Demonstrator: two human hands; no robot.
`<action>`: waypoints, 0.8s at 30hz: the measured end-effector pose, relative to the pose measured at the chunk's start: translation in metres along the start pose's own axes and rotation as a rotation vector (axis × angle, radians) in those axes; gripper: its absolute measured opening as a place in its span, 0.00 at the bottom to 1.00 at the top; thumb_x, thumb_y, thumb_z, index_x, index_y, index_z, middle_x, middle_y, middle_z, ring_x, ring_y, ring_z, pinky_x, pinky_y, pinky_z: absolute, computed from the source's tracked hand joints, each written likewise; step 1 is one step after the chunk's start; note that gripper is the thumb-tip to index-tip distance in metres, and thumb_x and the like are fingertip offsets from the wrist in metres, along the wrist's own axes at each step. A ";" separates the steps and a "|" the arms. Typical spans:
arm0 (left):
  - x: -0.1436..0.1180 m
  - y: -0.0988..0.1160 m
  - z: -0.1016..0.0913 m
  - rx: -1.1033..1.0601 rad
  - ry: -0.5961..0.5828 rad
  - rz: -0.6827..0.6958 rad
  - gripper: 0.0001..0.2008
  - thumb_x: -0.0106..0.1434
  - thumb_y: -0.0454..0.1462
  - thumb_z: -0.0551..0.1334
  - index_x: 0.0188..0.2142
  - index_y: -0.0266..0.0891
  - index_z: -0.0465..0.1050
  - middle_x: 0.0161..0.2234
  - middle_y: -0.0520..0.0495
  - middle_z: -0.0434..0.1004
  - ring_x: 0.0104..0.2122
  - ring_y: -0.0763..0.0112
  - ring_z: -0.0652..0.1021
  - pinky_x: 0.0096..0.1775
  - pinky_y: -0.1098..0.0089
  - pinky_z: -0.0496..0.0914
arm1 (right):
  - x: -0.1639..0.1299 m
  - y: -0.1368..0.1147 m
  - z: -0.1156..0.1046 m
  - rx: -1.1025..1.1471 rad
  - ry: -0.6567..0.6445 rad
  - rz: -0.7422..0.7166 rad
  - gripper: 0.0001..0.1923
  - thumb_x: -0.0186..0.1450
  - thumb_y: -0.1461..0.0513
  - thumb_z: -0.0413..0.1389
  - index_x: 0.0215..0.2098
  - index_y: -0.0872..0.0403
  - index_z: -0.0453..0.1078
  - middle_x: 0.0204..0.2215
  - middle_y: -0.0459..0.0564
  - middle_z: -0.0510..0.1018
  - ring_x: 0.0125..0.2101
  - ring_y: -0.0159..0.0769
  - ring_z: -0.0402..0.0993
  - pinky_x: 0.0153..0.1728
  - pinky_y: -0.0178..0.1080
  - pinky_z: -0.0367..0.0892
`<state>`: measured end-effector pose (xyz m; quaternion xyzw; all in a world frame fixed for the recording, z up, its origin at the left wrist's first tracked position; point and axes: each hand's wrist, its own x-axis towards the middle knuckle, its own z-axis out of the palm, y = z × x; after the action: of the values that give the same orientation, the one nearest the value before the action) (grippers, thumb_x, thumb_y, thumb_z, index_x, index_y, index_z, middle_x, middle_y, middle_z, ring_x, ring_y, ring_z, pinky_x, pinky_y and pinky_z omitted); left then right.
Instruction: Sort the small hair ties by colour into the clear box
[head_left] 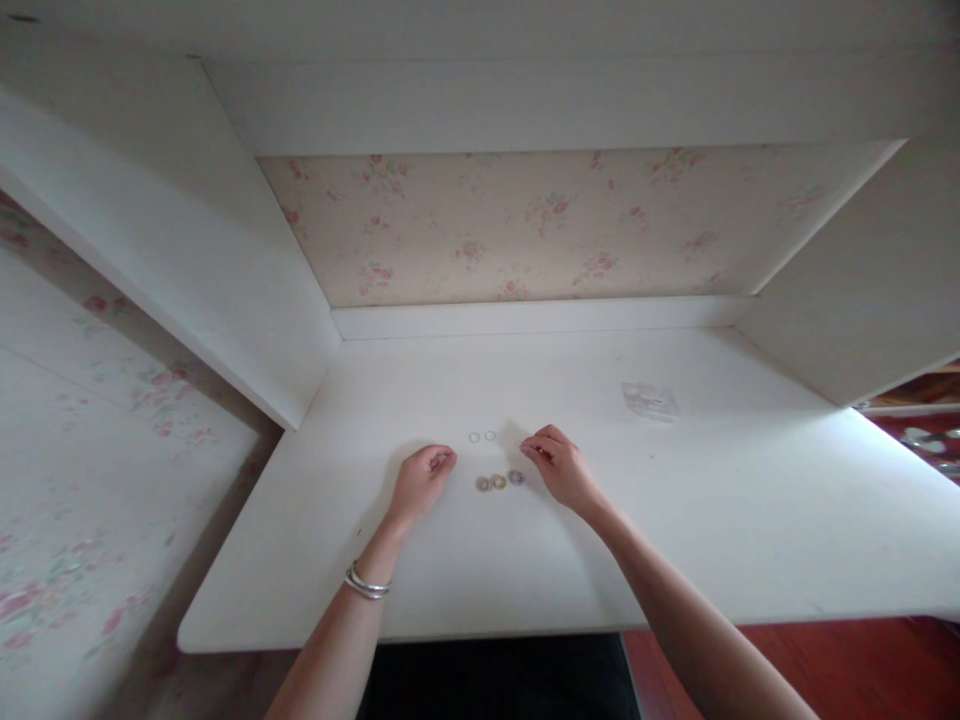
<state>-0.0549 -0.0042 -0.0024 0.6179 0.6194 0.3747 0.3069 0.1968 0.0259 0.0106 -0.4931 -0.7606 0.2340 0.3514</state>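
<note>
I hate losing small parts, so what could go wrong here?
The two thin pale rings barely stand out against the white desk, so they could be overlooked. The right hand is close to the three thicker rings and might nudge them out of their row.

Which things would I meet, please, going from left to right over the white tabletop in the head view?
Silver bracelet, left hand, row of three thicker small rings, right hand, clear plastic bag.
</note>
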 end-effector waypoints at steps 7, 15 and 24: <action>-0.001 0.001 0.003 0.090 -0.011 0.034 0.14 0.60 0.45 0.55 0.36 0.40 0.74 0.35 0.47 0.78 0.35 0.68 0.77 0.41 0.69 0.70 | -0.035 0.005 -0.018 -0.093 -0.009 0.007 0.14 0.67 0.56 0.46 0.36 0.50 0.73 0.34 0.49 0.72 0.31 0.31 0.70 0.34 0.34 0.65; 0.002 0.002 0.003 0.087 -0.027 -0.035 0.15 0.60 0.46 0.55 0.36 0.40 0.73 0.33 0.48 0.78 0.32 0.68 0.77 0.37 0.70 0.70 | -0.048 0.004 -0.018 -0.175 -0.125 -0.052 0.14 0.68 0.59 0.44 0.38 0.50 0.73 0.35 0.49 0.73 0.34 0.33 0.71 0.39 0.35 0.66; 0.016 0.028 0.021 0.399 -0.043 0.157 0.10 0.62 0.40 0.54 0.36 0.41 0.73 0.34 0.48 0.75 0.30 0.71 0.73 0.36 0.71 0.66 | -0.052 0.012 -0.022 -0.041 0.069 0.074 0.14 0.68 0.57 0.43 0.36 0.52 0.69 0.35 0.50 0.71 0.28 0.29 0.69 0.31 0.32 0.64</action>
<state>-0.0235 0.0118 0.0112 0.7207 0.6244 0.2544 0.1615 0.2349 -0.0169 -0.0001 -0.5357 -0.7341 0.2141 0.3583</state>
